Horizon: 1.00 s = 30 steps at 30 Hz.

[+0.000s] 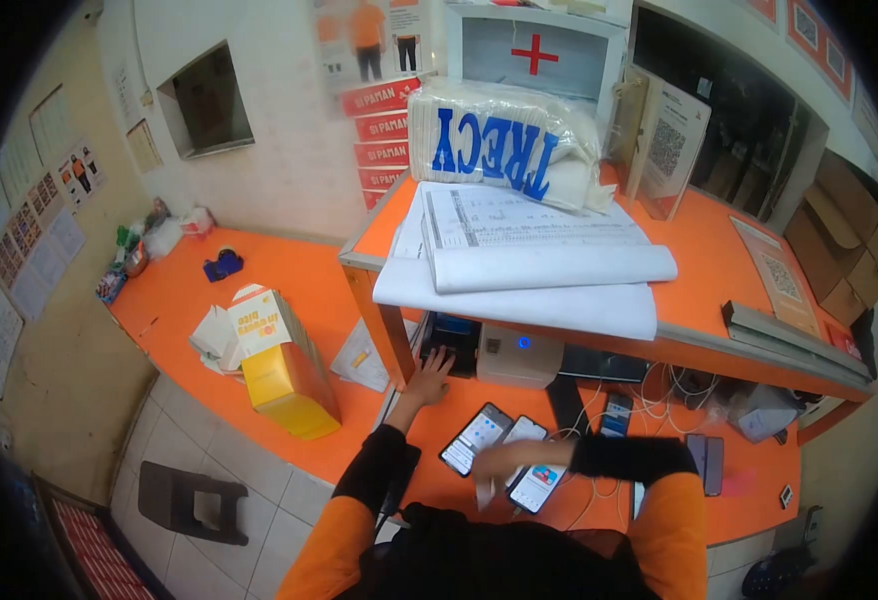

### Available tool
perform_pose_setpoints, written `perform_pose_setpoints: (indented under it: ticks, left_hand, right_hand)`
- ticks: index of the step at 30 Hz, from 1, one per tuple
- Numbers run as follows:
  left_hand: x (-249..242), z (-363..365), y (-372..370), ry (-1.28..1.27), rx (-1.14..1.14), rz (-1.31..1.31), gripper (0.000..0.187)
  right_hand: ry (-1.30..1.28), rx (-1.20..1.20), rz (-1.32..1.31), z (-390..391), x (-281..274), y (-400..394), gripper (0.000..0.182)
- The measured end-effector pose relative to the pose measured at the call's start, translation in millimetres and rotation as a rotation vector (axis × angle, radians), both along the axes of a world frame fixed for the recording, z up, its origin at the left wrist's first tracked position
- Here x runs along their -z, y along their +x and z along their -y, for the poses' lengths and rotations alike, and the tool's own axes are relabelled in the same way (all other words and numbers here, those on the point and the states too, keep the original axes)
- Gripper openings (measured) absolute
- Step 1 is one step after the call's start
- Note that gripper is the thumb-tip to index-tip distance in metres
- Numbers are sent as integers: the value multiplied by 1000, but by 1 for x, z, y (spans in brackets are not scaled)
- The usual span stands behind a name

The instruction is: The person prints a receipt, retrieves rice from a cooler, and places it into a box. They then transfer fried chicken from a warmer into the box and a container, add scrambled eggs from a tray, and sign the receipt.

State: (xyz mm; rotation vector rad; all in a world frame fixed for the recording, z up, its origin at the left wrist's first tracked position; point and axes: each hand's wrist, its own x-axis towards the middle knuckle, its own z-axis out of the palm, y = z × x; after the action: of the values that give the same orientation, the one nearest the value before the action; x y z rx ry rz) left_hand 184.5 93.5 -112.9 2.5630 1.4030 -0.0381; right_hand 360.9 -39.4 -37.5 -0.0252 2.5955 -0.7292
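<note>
My left hand (433,377) reaches under the raised shelf, fingers spread over a dark box-like thing (461,362) beside a pale device (519,357) with a blue light. My right hand (507,460) is over the phones on the orange desk, its fingers smeared by motion. A pale patch shows below it, too blurred to name. To its left lies a lit phone (471,436). Another phone (527,430) is partly covered by that hand, and a third lit phone (539,488) lies just below it.
White cables (591,490) trail past a dark phone (616,414). Overhead, the orange shelf (704,262) bears paper sheets (549,268) and a TRECY plastic pack (504,140). Left are a yellow box (294,390) and tape dispenser (223,264). A dark stool (181,495) stands on the floor.
</note>
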Motion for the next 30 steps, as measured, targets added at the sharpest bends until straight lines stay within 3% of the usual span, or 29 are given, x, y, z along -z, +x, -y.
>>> perform_pose_setpoints:
  ticks: [1, 3, 5, 7, 8, 9, 11, 12, 15, 16, 19, 22, 26, 30]
  left_hand:
    - [-10, 9, 0, -323, 34, 382, 75]
    - [-64, 45, 8, -962, 92, 1152, 76]
    - [-117, 107, 13, -1879, 281, 1838, 74]
    - [-161, 162, -7, -1638, 177, 1914, 72]
    - [-180, 186, -16, -1517, 124, 1940, 71]
    - [-192, 204, -27, -1376, -141, 1748, 67]
    - [-194, 231, -34, -1221, -189, 1680, 61]
    - [-192, 257, -43, -1169, -404, 1721, 55]
    - [-195, 317, -65, -951, -577, 1771, 50]
    - [-194, 332, -73, -902, -491, 1736, 47]
    - [-206, 383, -93, -877, -587, 1830, 44]
    - [-212, 416, -92, -682, -728, 1912, 42]
    - [-216, 481, -115, -378, -942, 2034, 40]
    - [-221, 530, -150, -219, -1061, 2051, 39]
  right_hand:
    - [-225, 172, 15, 29, -52, -4, 15]
    - [-259, 494, -159, 37, -89, -14, 23]
    - [112, 735, -541, 22, -115, -11, 21]
    - [-128, 906, -610, -1, -167, -16, 26]
    - [-56, 936, -651, -3, -179, -21, 26]
    - [25, 954, -691, -6, -186, -25, 26]
    - [22, 1024, -931, -11, -189, -46, 23]
    - [-126, 1026, -829, -11, -197, -63, 24]
    - [-219, 870, -847, -3, -201, -129, 24]
    - [-271, 865, -775, 3, -211, -146, 25]
    - [-386, 667, -951, 21, -203, -211, 25]
    - [-453, 575, -843, 46, -227, -246, 25]
    - [-581, 293, -819, 119, -230, -343, 25]
    - [-602, 177, -751, 180, -241, -406, 24]
